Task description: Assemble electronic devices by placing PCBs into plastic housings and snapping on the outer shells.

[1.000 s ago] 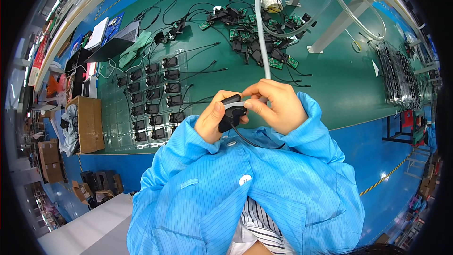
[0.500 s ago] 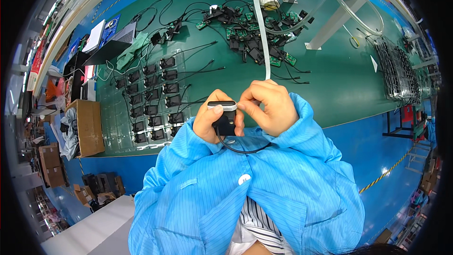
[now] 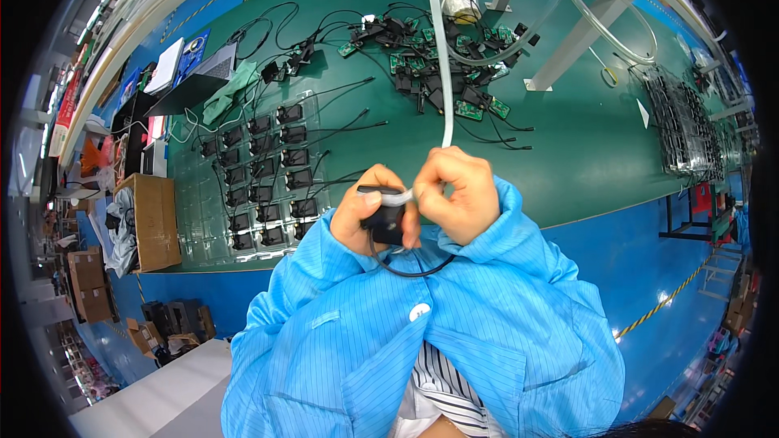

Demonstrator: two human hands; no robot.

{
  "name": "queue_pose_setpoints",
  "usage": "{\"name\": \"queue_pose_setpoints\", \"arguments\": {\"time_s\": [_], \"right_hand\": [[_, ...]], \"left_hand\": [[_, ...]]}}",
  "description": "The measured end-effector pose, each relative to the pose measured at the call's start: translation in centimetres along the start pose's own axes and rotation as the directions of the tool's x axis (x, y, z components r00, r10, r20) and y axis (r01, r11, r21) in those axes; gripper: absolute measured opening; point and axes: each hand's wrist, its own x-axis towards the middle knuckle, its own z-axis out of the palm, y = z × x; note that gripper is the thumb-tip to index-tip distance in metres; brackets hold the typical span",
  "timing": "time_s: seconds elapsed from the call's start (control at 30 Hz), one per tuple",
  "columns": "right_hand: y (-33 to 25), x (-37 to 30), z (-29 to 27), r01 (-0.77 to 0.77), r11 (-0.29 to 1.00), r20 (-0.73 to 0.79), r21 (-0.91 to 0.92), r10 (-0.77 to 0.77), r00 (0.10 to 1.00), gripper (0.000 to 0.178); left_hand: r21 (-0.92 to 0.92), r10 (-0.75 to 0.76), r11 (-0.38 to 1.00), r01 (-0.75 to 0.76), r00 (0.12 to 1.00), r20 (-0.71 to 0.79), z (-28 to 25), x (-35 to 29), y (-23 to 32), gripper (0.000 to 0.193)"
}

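Note:
A small black box-shaped device (image 3: 383,225) with a black cable (image 3: 410,273) is held in my left hand (image 3: 355,215), the thumb lying across its upper part. From the device's top edge a light grey strip (image 3: 398,199) stretches over to my right hand (image 3: 457,196). That hand's thumb and forefinger are pinched on the strip's end, and its other fingers are curled. Whether the strip is stuck to the device cannot be told. A long white band (image 3: 442,57) hangs from above, its lower end just behind my right hand.
Clear trays (image 3: 203,231) of black devices with cables lie on the green table (image 3: 584,138) at left. A pile of black parts and green circuit boards (image 3: 438,65) lies at the back. A grey post (image 3: 576,28) rises at right, near stacked trays (image 3: 682,122). A cardboard box (image 3: 156,219) stands left.
My right hand has moved slightly away from the device, and the grey strip now spans the gap. The device has dropped and tilted a little in my left hand.

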Motion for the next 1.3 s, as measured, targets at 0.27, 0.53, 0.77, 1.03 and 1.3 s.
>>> {"name": "queue_pose_setpoints", "arguments": {"time_s": [0.27, 0.53, 0.77, 1.03, 1.3], "right_hand": [[0.1, 1.9, -0.9, 0.271, 0.958, -0.328, -0.094, -0.287, 0.900, 0.108], [1.9, -0.2, 3.3, -0.146, 0.699, 0.150, 0.700, 0.055, 0.987, 0.132], [2.0, -0.6, 2.6, -0.457, 0.335, 0.465, 0.824, 0.063, 0.883, 0.101], [3.8, 0.7, 5.6, -0.293, 0.593, 0.197, 0.750, 0.223, 0.955, 0.090], [8.2, 2.2, 5.7, -0.354, 0.853, 0.049, 0.384, 0.364, 0.930, 0.087]], "left_hand": [[0.480, 0.605, 0.717, -0.506, 0.793, -0.067, 2.4, 1.3, -0.6, 0.048], [0.673, 0.645, 0.167, -0.720, 0.596, 0.478, 2.8, 3.1, -2.4, 0.056], [0.702, 0.262, -0.071, -0.708, 0.666, 0.698, 2.7, 3.9, 1.1, 0.048], [0.872, 0.314, 0.101, -0.480, 0.847, 0.430, -0.5, 0.5, 2.3, 0.045], [0.388, 0.531, 0.829, -0.402, 0.351, -0.771, -18.4, -11.8, 12.8, 0.047]]}}
